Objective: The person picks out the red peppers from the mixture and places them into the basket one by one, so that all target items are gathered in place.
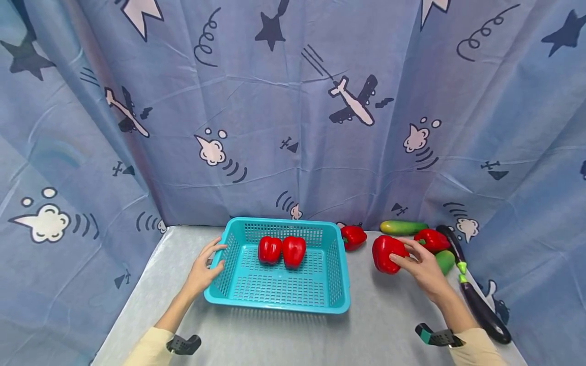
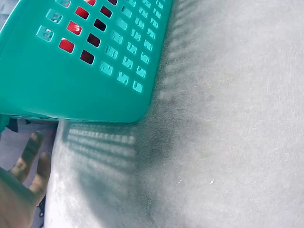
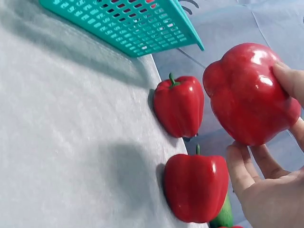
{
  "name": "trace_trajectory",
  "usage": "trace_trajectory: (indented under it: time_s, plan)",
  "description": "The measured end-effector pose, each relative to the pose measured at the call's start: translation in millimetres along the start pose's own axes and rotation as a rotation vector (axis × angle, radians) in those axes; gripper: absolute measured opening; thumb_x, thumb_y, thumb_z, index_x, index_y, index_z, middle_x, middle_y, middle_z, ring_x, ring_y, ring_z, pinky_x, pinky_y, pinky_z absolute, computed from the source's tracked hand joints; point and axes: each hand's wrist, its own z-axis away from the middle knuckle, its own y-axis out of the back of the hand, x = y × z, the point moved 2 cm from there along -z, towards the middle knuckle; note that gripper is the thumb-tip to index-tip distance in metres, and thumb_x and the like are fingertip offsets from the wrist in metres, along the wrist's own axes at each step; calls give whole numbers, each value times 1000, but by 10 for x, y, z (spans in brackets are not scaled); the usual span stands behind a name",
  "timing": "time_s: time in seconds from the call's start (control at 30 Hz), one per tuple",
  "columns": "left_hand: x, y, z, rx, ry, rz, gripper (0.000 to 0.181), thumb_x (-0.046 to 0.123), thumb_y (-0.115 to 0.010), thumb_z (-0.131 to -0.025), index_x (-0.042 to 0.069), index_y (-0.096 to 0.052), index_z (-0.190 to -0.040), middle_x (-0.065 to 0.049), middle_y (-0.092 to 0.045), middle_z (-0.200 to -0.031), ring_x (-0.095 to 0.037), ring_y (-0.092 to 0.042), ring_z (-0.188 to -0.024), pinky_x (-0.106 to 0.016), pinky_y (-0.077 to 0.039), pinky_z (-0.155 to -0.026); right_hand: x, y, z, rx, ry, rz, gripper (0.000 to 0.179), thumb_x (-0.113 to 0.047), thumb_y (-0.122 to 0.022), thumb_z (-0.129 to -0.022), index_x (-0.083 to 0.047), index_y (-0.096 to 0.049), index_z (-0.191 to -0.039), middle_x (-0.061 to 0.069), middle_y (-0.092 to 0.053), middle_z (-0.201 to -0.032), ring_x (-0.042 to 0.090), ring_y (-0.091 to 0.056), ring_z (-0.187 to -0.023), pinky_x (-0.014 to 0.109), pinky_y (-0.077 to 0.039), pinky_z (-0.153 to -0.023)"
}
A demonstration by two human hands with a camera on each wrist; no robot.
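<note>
In the head view, my right hand [image 1: 423, 267] grips a red bell pepper [image 1: 388, 254] with thumb and fingers, right of the turquoise basket [image 1: 276, 306]. The right wrist view shows this held bell pepper [image 3: 251, 95] raised over the table, its shadow below. Two more red bell peppers, one farther [image 3: 178, 107] and one nearer [image 3: 196, 188], stand on the table beneath it. Inside the basket, two red bell peppers [image 1: 269, 250] lie side by side. My left hand [image 1: 204, 269] is beside the basket's left rim, fingers extended and spread, holding nothing.
A red bell pepper [image 1: 353, 237] sits just right of the basket. Along the table's right side lie a green cucumber-like vegetable [image 1: 403, 227], another red bell pepper [image 1: 432, 240], a second green vegetable [image 1: 445, 261] and two eggplants [image 1: 484, 312]. A patterned blue curtain [image 1: 284, 127] surrounds the table [image 1: 293, 340].
</note>
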Motion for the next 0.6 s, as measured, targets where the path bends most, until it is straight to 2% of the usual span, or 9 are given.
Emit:
trace_trajectory:
  time_s: [0.13, 0.33, 0.47, 0.6]
  plan:
    - [-7, 7, 7, -3, 8, 4, 46, -11, -66, -88, -5, -60, -134, -25, -35, -156, -42, -39, -139, -51, -48, -91, -50, -46, -23, -13, 5, -13, 62, -28, -72, -96, -8, -45, -149, 15, -41, -145, 32, -35, -130, 34, -51, -85]
    - [-7, 14, 11, -2, 10, 8, 45, -11, -65, -88, -5, -60, -132, -25, -35, -156, -43, -40, -138, -52, -48, -92, -118, -126, -69, -35, 2, -52, 62, -29, -71, -97, -11, -45, -150, 17, -41, -143, 33, -46, -120, 37, -53, -85]
    - [-4, 10, 10, 0, 4, 22, 41, -12, -66, -88, -4, -63, -128, -25, -36, -156, -44, -40, -138, -57, -47, -92, -131, -189, -117, -56, 11, -91, 58, -27, -70, -97, -11, -46, -148, 19, -42, -141, 28, -53, -113, 37, -55, -84]
    - [-17, 3, 14, -5, 5, 26, 33, -11, -65, -89, -3, -66, -121, -24, -36, -156, -44, -38, -139, -60, -45, -93, -156, -258, -158, -77, 23, -114, 59, -26, -70, -98, -9, -45, -149, 20, -43, -142, 28, -55, -113, 37, -55, -84]
